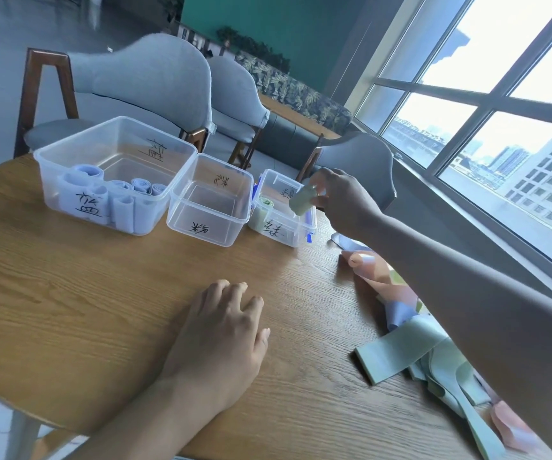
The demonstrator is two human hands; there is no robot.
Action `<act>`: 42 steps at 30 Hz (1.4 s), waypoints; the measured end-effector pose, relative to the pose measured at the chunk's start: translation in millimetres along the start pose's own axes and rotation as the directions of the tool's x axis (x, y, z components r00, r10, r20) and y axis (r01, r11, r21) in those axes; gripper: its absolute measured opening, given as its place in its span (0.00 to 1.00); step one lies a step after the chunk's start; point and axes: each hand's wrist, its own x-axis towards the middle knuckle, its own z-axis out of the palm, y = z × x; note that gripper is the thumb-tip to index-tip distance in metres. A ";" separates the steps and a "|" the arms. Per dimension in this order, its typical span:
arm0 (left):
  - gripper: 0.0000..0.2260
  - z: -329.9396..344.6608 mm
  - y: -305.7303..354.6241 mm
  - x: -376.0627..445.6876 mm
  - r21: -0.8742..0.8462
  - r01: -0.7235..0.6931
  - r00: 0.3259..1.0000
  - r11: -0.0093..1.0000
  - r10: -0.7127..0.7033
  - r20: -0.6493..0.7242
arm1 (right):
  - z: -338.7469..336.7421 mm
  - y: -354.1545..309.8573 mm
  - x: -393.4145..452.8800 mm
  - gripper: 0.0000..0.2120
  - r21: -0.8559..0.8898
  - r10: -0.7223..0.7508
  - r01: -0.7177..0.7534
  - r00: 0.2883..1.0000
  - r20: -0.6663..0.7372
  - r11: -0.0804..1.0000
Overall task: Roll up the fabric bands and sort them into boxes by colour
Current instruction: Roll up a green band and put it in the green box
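My right hand reached out towards one o'clock, pinching a rolled pale green fabric band between thumb and fingertips, just above the near right rim of the small clear plastic box with blue clips. That box already held at least one green roll. My left hand lay flat on the round wooden table at six o'clock, fingers loosely spread, holding nothing.

At eleven o'clock stood the large clear plastic box with pale blue rolls in it, and between the two, at twelve, the middle clear plastic box, which looked empty. The heap of loose unrolled bands, green, pink and blue, lay at three to four o'clock under my right forearm.

I judged the roll was over the edge rather than the middle of the box, so letting go there could send it off the rim onto the table. A loose pinch could also let it spring open, and my forearm could drag the heap.
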 end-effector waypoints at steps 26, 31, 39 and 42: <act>0.14 2.3 0.1 0.7 -0.055 0.007 1.000 0.998 -0.008 -0.017 | 44.6 -9.2 51.1 0.12 -0.070 -0.154 0.188 0.930 0.333 0.980; 0.14 2.5 -0.2 1.1 -0.058 0.009 1.000 0.998 -0.009 -0.013 | 44.4 -8.2 55.9 0.11 -0.040 -0.129 0.154 0.922 0.366 0.987; 0.16 1.0 0.0 1.7 -0.064 0.002 1.000 0.998 -0.003 -0.017 | 42.7 -4.1 61.0 0.12 -0.009 -0.114 0.131 0.892 0.437 0.991; 0.17 0.7 0.0 1.5 -0.063 0.001 1.000 0.998 -0.002 -0.017 | 40.3 -5.1 60.7 0.13 -0.016 -0.106 0.127 0.883 0.457 0.992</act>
